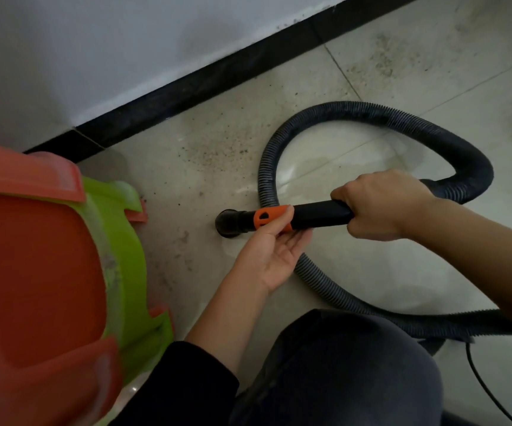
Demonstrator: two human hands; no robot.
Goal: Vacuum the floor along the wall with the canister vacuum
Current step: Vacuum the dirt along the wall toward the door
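Pale grey-white wall [95,50] across the top, from nine o'clock up toward one o'clock. Glossy black skirting [205,78] along its foot, slanting from eight o'clock up to one o'clock, dusty on its upper edge. Beige tiled floor [433,75] below, grout lines crossing near one o'clock, gritty dirt scattered close to the skirting and at two o'clock, soft glare near centre. Stacked plastic stools at eight o'clock: orange stool [36,272] on top, green stool [125,241] beneath. Dim, even light.
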